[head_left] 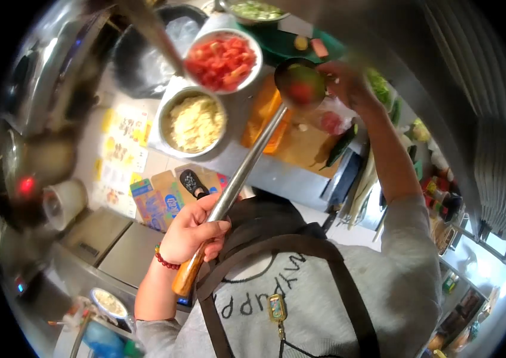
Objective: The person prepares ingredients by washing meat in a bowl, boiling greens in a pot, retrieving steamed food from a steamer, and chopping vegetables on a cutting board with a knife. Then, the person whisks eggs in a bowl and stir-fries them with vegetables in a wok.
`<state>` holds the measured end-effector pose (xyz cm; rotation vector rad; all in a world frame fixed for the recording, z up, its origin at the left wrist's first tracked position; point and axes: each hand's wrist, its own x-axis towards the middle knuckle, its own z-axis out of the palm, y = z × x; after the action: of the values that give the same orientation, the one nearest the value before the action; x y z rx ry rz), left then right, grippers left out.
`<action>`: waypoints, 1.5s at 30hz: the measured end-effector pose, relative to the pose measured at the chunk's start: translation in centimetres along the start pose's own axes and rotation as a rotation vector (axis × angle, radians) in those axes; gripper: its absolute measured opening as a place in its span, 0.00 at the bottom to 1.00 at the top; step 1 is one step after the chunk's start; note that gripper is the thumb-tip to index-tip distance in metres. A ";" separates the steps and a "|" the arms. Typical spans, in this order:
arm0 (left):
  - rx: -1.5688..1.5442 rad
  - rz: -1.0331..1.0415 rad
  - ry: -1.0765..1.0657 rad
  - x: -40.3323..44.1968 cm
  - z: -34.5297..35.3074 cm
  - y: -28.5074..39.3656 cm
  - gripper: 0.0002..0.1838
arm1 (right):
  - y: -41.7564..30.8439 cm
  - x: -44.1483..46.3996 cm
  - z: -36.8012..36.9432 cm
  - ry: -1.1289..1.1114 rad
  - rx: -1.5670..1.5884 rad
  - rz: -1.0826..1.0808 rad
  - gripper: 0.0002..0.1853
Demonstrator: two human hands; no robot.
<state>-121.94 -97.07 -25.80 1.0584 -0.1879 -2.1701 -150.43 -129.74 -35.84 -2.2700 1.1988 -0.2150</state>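
Observation:
My left hand [199, 230], with a red bead bracelet at the wrist, is closed around the handle of a long metal ladle [253, 150]. The handle ends in wood below the hand. It slants up and right to the dark bowl end, where red and green show; whether these are contents or reflections I cannot tell. My right hand [348, 89] is at the rim of that bowl end, fingers curled and blurred. What they pinch is unclear. Nearby stand a white bowl of chopped tomatoes [223, 62] and a bowl of pale yellow pieces, perhaps scrambled egg [196, 123].
A metal counter [259, 174] carries an orange tray [268, 116], a brown board [306, 152] and a dark green cucumber [342, 146]. A lined black bin [139, 71] stands upper left. Flattened cardboard [160, 194] lies on the floor. A blurred metal bar [151, 30] crosses the top.

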 end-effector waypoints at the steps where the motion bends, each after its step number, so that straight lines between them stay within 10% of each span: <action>1: -0.023 0.007 -0.012 -1.4 -1.1 0.4 0.24 | -2.6 0.6 1.5 -0.038 -0.039 -0.078 0.15; 5: -0.036 0.048 -0.003 -9.3 -8.1 0.7 0.25 | -14.8 1.0 4.8 0.068 -0.028 -0.317 0.13; 8: -0.163 0.081 0.003 -17.2 -14.8 0.6 0.26 | -25.7 1.4 7.8 0.122 0.004 -0.043 0.10; 11: -0.130 0.156 0.090 -25.0 -20.6 0.8 0.25 | -35.4 3.3 13.2 0.265 -0.108 -0.592 0.17; 13: -0.166 0.278 0.171 -29.0 -23.4 0.6 0.24 | -42.1 4.6 16.8 0.339 -0.026 -0.539 0.20; 16: -0.154 0.434 0.271 -33.8 -27.3 2.0 0.22 | -45.3 8.4 23.7 0.038 0.141 -0.290 0.18; 19: -0.198 0.662 0.287 -35.0 -32.6 5.2 0.23 | -54.5 8.9 28.0 -0.139 0.182 -0.784 0.18; 23: -0.180 0.995 0.293 -31.8 -40.7 12.8 0.24 | -67.8 6.8 30.2 -1.165 0.910 -0.225 0.21; 25: -0.151 1.062 0.419 -31.4 -43.4 18.0 0.20 | -71.6 9.4 33.2 -1.227 1.349 0.060 0.20; 29: 0.031 1.062 0.419 -31.5 -49.9 30.2 0.17 | -78.6 19.7 36.3 -1.039 1.707 0.306 0.15; 31: 0.186 1.043 0.491 -31.7 -53.9 36.4 0.18 | -81.7 26.1 37.0 -0.807 1.542 -0.161 0.09; 35: 0.194 1.316 0.620 -31.2 -65.0 41.7 0.25 | -85.4 44.1 38.0 -0.627 1.217 -0.201 0.05; 41: 0.338 0.785 1.283 -28.3 -78.7 26.5 0.23 | -91.7 67.2 43.0 -0.480 0.830 -0.156 0.11; 45: -0.118 0.554 1.136 -27.2 -77.6 12.6 0.29 | -97.9 72.9 45.8 -0.216 0.321 -0.226 0.11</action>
<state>-46.70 -75.83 -54.23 1.7341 0.1620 -0.8735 -20.32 -126.27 -28.97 -2.0789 0.7387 -0.2227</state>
